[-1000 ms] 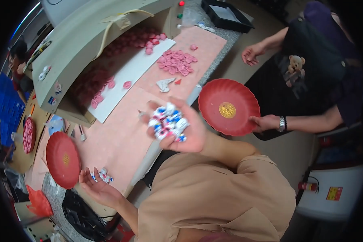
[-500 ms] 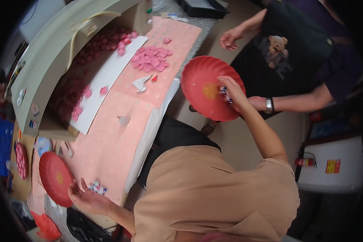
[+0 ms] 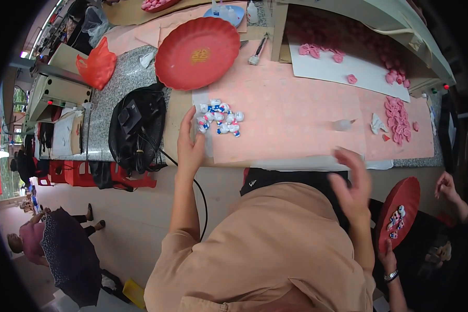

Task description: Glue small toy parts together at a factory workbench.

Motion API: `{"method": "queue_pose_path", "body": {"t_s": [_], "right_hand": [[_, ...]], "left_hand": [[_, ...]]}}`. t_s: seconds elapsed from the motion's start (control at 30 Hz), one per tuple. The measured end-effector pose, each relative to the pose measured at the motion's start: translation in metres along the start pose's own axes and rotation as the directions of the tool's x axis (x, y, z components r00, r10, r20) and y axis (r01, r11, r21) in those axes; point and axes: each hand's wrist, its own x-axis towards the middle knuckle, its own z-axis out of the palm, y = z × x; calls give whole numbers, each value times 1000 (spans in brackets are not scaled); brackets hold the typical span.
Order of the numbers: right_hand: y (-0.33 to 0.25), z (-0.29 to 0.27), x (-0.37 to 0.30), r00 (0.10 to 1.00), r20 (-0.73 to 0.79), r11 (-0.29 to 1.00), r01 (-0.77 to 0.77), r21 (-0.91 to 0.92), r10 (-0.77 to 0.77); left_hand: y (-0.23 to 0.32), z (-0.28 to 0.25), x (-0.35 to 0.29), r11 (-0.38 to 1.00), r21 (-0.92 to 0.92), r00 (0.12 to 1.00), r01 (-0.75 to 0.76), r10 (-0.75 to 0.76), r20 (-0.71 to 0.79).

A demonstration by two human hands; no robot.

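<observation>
My left hand [image 3: 190, 146] hovers at the table's front edge with its fingers stretched and nothing in them. Right beside its fingertips lies a cluster of small white, blue and pink bear-like figurines [image 3: 224, 110] on the pink table cover [image 3: 286, 114]. Beyond them stands a round red scalloped tray [image 3: 213, 70] with a gold emblem, nothing on it. My right hand [image 3: 354, 188], somewhat blurred, is over my lap near the table edge, fingers apart and empty. To the right, a co-worker's hand [image 3: 387, 260] holds another red scalloped tray [image 3: 403, 200] bearing several similar figurines [image 3: 397, 222].
Pink petal-like pieces [image 3: 398, 119] lie in a heap at right, near a small squeeze bottle [image 3: 342, 125]. A pale arched housing [image 3: 379, 23] holds more pink pieces. A brush [image 3: 256, 54] lies behind; a black bag [image 3: 122, 138] with a cable sits left.
My view has turned left. My right hand has left the co-worker's tray and come back toward the table empty; figurines now rest on that tray. My left hand stays near the table's figurines.
</observation>
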Motion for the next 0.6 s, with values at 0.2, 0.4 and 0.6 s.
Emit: {"method": "queue_pose_path", "body": {"t_s": [0.2, 0.4, 0.6], "right_hand": [[23, 162, 126, 905, 324, 872, 378, -312, -277], [26, 217, 166, 843, 317, 787, 527, -320, -435], [26, 225, 176, 843, 346, 750, 530, -396, -413]], "left_hand": [[24, -4, 32, 902, 380, 962, -205, 115, 247], [7, -6, 57, 869, 395, 930, -298, 171, 325], [-1, -10, 59, 839, 458, 941, -294, 169, 295]]}}
